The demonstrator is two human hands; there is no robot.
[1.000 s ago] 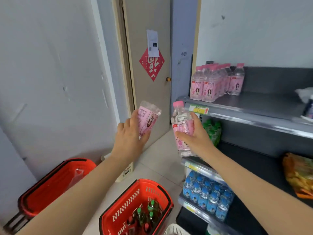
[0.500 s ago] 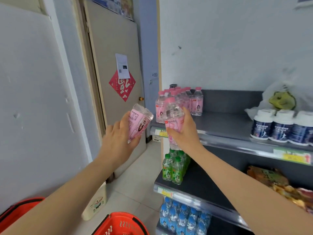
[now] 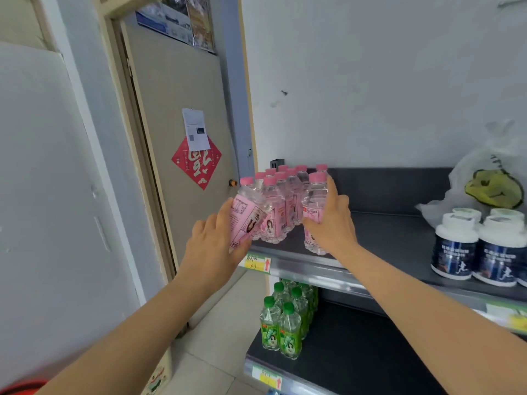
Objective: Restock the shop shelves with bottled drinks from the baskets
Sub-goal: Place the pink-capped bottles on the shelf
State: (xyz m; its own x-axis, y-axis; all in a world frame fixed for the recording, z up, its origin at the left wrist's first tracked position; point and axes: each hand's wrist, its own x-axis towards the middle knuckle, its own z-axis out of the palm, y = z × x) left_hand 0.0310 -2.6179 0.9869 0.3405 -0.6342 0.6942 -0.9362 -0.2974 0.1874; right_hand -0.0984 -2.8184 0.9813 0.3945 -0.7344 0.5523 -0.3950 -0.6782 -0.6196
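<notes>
**Pink-Label Bottles at the Upper Shelf**

The left hand (image 3: 212,243) is raised off the shelf's left end. Its fingers and thumb curl round a tilted bottle (image 3: 248,220). The pink label carries a printed figure and small text, too blurred to read.

The right hand (image 3: 332,223) reaches forward with the arm extended. It grips an upright bottle (image 3: 315,206) at the front of the upper shelf (image 3: 399,238), just right of the stocked pink-capped bottles (image 3: 281,201). A red strip on its label reads "SODA". Whether its base rests on the shelf cannot be told.

All the bottles are clear ribbed plastic. A yellow price tag (image 3: 258,263) with a red arrow sits on the metal shelf edge. Green-capped bottles (image 3: 285,323) stand on the shelf below.
</notes>
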